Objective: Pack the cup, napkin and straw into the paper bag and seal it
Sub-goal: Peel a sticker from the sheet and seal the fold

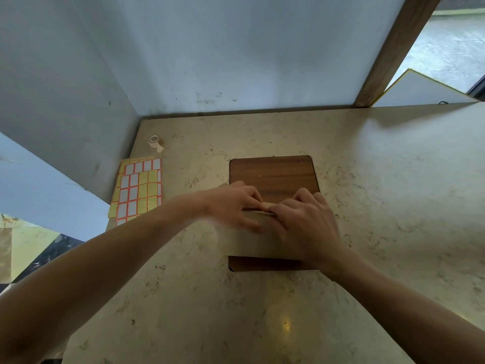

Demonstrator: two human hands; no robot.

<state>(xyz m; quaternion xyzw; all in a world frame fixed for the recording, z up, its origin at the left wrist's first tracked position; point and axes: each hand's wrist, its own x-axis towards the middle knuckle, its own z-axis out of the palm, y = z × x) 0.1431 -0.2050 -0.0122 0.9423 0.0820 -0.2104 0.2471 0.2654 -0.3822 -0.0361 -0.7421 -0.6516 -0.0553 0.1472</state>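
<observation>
While both hands pinch paper bag (252, 243) top | board edges clear

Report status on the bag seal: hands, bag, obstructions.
Left hand and right hand both pinching the folded top of the paper bag. Bag on wooden board, no sticker on yet. Label sheets and tape roll off left, nothing blocking.

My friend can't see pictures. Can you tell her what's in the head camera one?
Two hands, left hand and right hand, pinch the folded top of a paper bag standing on a wooden board on a marble table. Sticker sheets and a tape roll lie to the left.
</observation>
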